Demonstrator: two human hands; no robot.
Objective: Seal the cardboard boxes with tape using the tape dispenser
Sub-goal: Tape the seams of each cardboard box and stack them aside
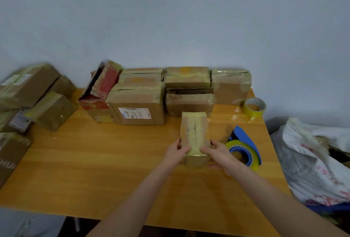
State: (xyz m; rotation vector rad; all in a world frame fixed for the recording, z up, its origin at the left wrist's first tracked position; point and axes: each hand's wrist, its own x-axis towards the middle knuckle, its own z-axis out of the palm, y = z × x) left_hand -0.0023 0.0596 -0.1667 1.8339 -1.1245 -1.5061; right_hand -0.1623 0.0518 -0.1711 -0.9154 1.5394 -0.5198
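A small cardboard box (195, 134) with yellowish tape over its top seam stands on the wooden table (94, 170), right of centre. My left hand (177, 153) grips its near left corner and my right hand (220, 154) grips its near right corner, thumbs on the taped top. The blue tape dispenser (244, 147), loaded with a yellow roll, lies on the table just right of my right hand, untouched.
Several taped cardboard boxes (140, 104) line the wall at the table's back. More boxes (28, 89) are piled at the left edge. A spare yellow tape roll (254, 107) sits at the back right. A white sack (318, 157) lies off the table's right side.
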